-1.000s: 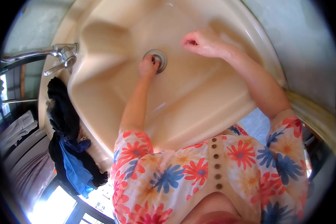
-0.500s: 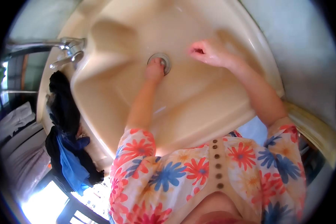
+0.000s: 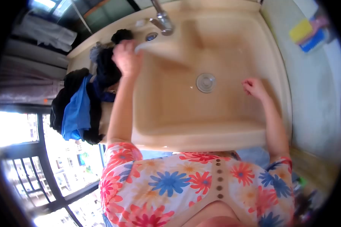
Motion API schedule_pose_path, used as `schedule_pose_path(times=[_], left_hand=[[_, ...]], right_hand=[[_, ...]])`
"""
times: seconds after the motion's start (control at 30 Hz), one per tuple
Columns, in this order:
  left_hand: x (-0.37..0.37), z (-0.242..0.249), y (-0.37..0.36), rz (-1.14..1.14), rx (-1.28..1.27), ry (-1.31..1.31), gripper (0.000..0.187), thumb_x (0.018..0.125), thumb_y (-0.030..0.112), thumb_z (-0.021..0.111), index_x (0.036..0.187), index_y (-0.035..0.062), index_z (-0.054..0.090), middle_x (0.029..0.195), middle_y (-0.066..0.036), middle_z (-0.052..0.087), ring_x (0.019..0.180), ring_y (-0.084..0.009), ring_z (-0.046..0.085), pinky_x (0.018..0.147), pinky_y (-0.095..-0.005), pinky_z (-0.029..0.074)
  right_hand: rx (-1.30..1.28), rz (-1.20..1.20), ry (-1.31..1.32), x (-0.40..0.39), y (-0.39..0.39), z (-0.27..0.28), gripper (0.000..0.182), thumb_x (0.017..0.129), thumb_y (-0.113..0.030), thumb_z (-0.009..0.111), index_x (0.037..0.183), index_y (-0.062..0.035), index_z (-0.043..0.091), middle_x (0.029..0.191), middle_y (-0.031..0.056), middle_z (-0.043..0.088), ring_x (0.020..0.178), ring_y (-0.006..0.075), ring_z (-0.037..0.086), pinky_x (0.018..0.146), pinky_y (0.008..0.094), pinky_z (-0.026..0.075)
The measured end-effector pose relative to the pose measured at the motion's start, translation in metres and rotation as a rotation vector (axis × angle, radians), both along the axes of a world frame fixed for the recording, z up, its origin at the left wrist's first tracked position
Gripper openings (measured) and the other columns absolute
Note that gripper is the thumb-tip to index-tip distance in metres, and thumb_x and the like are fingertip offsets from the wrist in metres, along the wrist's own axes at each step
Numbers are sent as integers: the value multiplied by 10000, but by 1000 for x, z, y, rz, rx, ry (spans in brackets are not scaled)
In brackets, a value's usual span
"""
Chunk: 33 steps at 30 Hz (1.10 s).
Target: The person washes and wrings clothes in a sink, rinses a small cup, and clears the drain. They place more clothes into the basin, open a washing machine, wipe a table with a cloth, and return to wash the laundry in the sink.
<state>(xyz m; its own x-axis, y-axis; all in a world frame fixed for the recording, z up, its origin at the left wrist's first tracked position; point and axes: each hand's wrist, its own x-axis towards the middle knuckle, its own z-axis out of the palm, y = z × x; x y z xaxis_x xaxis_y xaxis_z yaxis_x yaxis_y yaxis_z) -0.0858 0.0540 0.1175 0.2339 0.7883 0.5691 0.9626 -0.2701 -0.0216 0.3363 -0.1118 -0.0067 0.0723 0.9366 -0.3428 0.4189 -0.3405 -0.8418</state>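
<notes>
Black cloth [image 3: 108,66] lies bunched on the side ledge [image 3: 106,116] of the sink [image 3: 201,140], under or beside the left hand [image 3: 127,58], whose grip cannot be told; the right hand [image 3: 255,87] curls loosely over the basin, right of the drain [image 3: 206,83]. Gathering folds into the whole palm best avoids dragging the adjoining blue cloth [image 3: 77,113].

yel/blu sponges [image 3: 301,32] by wall [image 3: 305,87], window [image 3: 15,128] w/ dk frame [image 3: 41,128], gry curtain [image 3: 26,85]
</notes>
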Motion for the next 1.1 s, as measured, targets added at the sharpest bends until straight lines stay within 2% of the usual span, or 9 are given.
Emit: schedule_pose_path(times=[0.03,0.13,0.27,0.43,0.57,0.7,0.9,1.03,1.1], left_hand=[[-15,17,-4,200,151,53,542,642,299,696,1136,173,513,1143,-74,477,1104,-299,400,868,-468,366],[-43,9,0,490,-311,203,567,608,299,703,1132,169,531,1301,-82,366,1196,-345,306,909,-510,343],[-67,14,26,356,-487,92,316,679,181,568,985,113,606,1166,-113,498,1092,-321,445,820,-467,418],[-112,72,43,248,-234,-252,384,659,224,607,1022,99,610,874,-157,626,812,-245,612,731,-333,475],[-93,154,-32,-231,-363,-570,319,711,56,602,1026,10,597,830,-81,629,738,-149,592,697,-247,476],[-66,168,-77,-509,-572,-913,343,702,-70,553,1044,-35,555,920,-84,610,825,-138,584,782,-246,464],[22,131,-83,-761,-763,-647,393,629,-121,533,1013,-45,567,916,-51,602,855,-126,555,836,-237,409],[38,110,-56,-855,-718,-669,375,611,-122,558,970,-17,582,903,-66,613,880,-158,564,816,-261,429],[31,98,-54,-827,-529,-351,404,576,-97,577,957,36,599,918,-91,612,905,-232,571,838,-289,430]], right_hand=[[1,1,2,2,0,-2,140,835,-145,534,845,-18,591,636,29,568,512,94,527,443,226,425],[-68,-17,-38,19,-7,-14,142,835,-151,534,865,-24,590,642,30,572,499,92,529,431,225,420],[-98,-16,-65,27,-4,-10,144,832,-153,533,889,-33,586,645,31,574,478,88,527,423,223,415],[-151,-29,-60,42,-5,-19,148,848,-215,539,862,-76,589,627,-2,549,494,77,514,431,204,401],[-208,-11,-52,34,-11,-10,206,842,-278,552,882,-79,587,662,-10,559,538,73,530,462,212,418],[-206,49,295,-2,-12,32,392,831,-376,545,1118,-114,491,913,29,567,790,98,549,596,254,457],[-95,126,1353,-103,5,111,564,818,-357,571,1282,-113,361,1146,62,506,1036,178,494,812,307,437],[74,133,724,-115,19,115,547,754,-233,656,1228,-87,424,1146,62,502,1029,192,493,861,302,409],[249,119,463,-105,12,115,549,714,-165,686,1198,-63,447,1138,70,503,1027,191,492,868,301,405]])
